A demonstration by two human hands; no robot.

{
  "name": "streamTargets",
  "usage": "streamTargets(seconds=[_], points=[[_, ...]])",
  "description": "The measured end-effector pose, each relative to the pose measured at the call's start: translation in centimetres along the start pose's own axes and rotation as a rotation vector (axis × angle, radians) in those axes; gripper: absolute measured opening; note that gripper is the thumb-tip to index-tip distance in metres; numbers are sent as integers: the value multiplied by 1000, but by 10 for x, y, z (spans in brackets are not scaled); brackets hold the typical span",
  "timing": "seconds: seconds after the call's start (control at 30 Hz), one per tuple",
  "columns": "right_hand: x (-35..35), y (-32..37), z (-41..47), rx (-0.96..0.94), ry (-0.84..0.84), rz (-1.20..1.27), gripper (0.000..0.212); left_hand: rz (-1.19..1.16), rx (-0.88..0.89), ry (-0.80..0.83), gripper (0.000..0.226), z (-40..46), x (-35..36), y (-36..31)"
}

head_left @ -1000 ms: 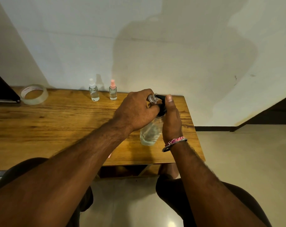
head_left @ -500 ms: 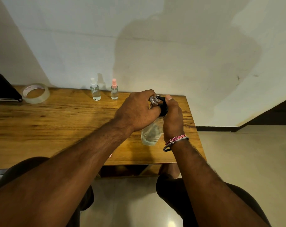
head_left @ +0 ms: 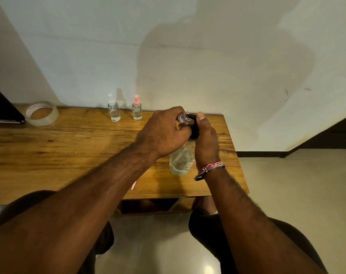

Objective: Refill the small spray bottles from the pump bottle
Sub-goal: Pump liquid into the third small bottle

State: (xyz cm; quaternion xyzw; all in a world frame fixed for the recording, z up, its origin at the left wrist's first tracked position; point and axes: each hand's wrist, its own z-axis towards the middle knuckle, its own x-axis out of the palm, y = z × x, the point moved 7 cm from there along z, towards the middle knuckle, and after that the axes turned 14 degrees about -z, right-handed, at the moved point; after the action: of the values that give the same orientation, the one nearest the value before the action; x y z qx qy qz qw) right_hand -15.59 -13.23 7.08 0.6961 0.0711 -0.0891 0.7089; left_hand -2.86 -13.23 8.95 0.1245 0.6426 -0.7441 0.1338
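Note:
A clear pump bottle (head_left: 181, 160) with a black pump head stands near the right end of the wooden table (head_left: 69, 147). My right hand (head_left: 205, 143) wraps its neck, thumb on the black pump head. My left hand (head_left: 163, 131) holds a small clear open-necked bottle (head_left: 183, 118) tilted against the pump's spout. At the back by the wall stand two capped small spray bottles: one with a white cap (head_left: 113, 108), one with a pink cap (head_left: 136, 108). A pink bit (head_left: 133, 185) shows under my left forearm, mostly hidden.
A roll of clear tape (head_left: 42, 113) lies at the table's back left, beside a dark flat object (head_left: 2, 109) at the left edge. The table's right edge sits just right of the pump bottle, with tiled floor beyond. My knees are below the front edge.
My right thumb has shifted slightly on the pump head; both hands and the bottles stay almost where they were.

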Motion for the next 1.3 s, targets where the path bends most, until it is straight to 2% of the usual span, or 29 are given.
streamTargets(seconds=[0.2, 0.43, 0.9, 1.3], points=[[2, 6, -5, -13, 20, 11, 48, 5, 25, -22, 7, 1, -2, -1], [3, 4, -3, -14, 11, 12, 41, 18, 33, -21, 7, 1, -3, -4], [0, -3, 2, -7, -9, 29, 41, 15, 35, 17, 5, 0, 1, -2], [-5, -8, 3, -4, -12, 38, 36, 10, -7, 61, 17, -1, -1, 1]])
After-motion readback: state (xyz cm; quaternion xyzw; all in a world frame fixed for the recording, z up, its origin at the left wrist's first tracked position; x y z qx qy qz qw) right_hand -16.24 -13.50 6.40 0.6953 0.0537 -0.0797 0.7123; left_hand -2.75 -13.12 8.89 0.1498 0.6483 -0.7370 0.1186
